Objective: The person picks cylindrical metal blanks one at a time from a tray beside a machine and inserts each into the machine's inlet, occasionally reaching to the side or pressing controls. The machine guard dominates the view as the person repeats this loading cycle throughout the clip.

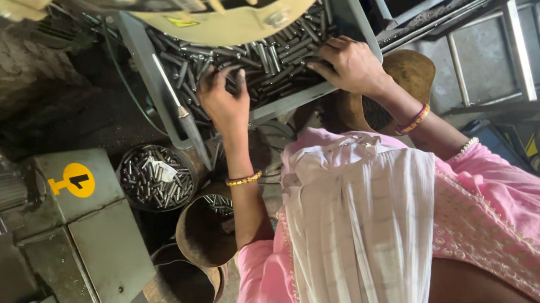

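Left hand (223,97) and right hand (346,62), fingers spread, rest among short grey metal pins (276,55) filling a grey tray (150,69); round rusty tin (156,178) holds more.

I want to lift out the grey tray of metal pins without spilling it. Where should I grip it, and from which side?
Probably by its two raised side walls, coming in from both sides. The grey tray is full of loose metal pins and sits under a cream machine housing, so the top is blocked. Left hand and right hand rest in the pins.

Glossy metal pins (276,55), rusty tins (183,290)
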